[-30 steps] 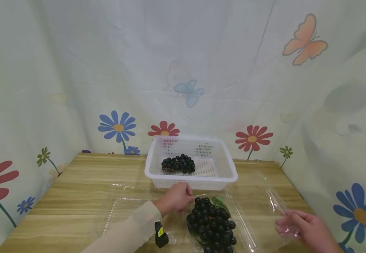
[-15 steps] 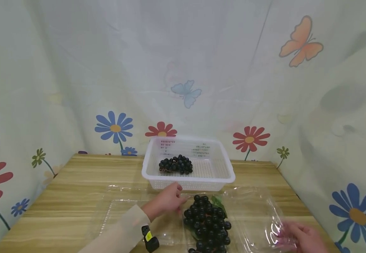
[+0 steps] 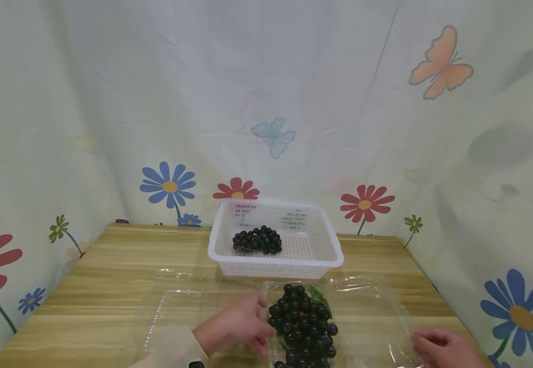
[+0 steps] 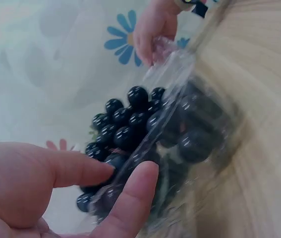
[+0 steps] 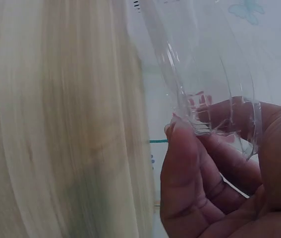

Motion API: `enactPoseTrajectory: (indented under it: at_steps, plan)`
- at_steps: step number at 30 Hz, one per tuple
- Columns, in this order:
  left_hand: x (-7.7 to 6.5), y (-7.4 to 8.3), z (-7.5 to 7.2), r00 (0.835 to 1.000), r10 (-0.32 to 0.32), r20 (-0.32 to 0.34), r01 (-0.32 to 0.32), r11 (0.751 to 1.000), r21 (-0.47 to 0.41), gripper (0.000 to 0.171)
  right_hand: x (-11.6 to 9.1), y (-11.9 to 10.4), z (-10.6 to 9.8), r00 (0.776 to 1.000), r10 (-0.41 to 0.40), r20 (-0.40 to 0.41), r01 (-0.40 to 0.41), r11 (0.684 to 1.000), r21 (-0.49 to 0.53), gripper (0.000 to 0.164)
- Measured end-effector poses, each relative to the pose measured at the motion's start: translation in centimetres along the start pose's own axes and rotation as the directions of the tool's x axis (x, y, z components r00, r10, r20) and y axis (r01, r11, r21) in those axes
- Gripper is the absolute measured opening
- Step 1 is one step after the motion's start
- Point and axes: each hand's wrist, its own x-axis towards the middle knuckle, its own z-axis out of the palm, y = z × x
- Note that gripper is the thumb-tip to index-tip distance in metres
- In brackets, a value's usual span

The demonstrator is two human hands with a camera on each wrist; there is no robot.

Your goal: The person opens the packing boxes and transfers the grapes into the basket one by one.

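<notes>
A clear plastic clamshell container (image 3: 340, 332) lies unfolded at the front of the table, with a bunch of dark grapes (image 3: 300, 327) and a green leaf (image 3: 318, 295) in its left half. Beside that half's left rim is my left hand (image 3: 243, 324). In the left wrist view its thumb and a finger (image 4: 133, 198) are straight and apart near the rim, close to the grapes. My right hand (image 3: 445, 348) pinches the outer edge of the clear lid (image 3: 376, 312). The right wrist view shows the lid's corner (image 5: 199, 111) between the thumb and fingers.
A white perforated basket (image 3: 275, 269) stands behind, holding another bunch of dark grapes (image 3: 258, 240). A second clear plastic container (image 3: 181, 294) lies to the left, partly behind my left arm. Flower-patterned curtains (image 3: 266, 76) border the wooden table (image 3: 87, 306).
My left hand has come down along the container's left rim, toward me. My right hand still holds the lid's edge, now slightly lower. The grapes stay in place.
</notes>
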Motion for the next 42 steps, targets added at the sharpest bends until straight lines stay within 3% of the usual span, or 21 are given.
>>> enactPoseTrajectory:
  at_steps: [6, 8, 13, 22, 28, 33, 37, 42]
  plan:
    - [0.5, -0.3, 0.7, 0.998, 0.045, -0.043, -0.047, 0.998, -0.037, 0.064, 0.8, 0.4, 0.6, 0.998, -0.055, 0.016, 0.057, 0.977, -0.204, 0.028]
    - [0.8, -0.3, 0.5, 0.997, 0.057, -0.044, -0.059, 0.998, -0.038, 0.065, 1.0, 0.4, 0.7, 0.998, -0.056, 0.025, 0.06, 0.968, -0.244, 0.021]
    - [1.4, -0.5, 0.3, 0.995, 0.078, -0.058, -0.08, 0.997, -0.023, 0.065, 1.5, 0.5, 1.4, 0.998, -0.048, 0.035, 0.057, 0.949, -0.311, 0.019]
    - [1.4, -0.2, 0.3, 0.993, 0.094, -0.077, -0.096, 0.995, -0.018, 0.065, 2.4, 0.6, 2.4, 0.997, 0.028, 0.065, -0.005, 0.945, -0.327, 0.018]
    - [1.4, -0.2, 0.3, 0.992, 0.104, -0.074, -0.108, 0.993, -0.044, 0.065, 2.1, -0.7, 2.4, 0.999, 0.002, 0.046, 0.017, 0.91, -0.413, 0.026]
    - [1.5, -0.4, 0.5, 0.994, 0.081, -0.07, -0.086, 0.993, -0.075, 0.067, 0.6, -4.2, 2.4, 0.985, -0.171, 0.014, 0.155, 0.855, -0.495, 0.033]
    - [1.7, -0.6, 0.6, 0.996, 0.062, -0.061, -0.069, 0.992, -0.104, 0.07, -1.0, -8.1, 3.1, 0.937, -0.349, -0.023, 0.283, 0.796, -0.534, 0.034]
    - [1.9, -0.8, 0.6, 0.998, 0.039, -0.046, -0.044, 0.992, -0.115, 0.068, -2.8, -12.3, 4.8, 0.887, -0.46, 0.031, 0.419, 0.775, -0.473, 0.034]
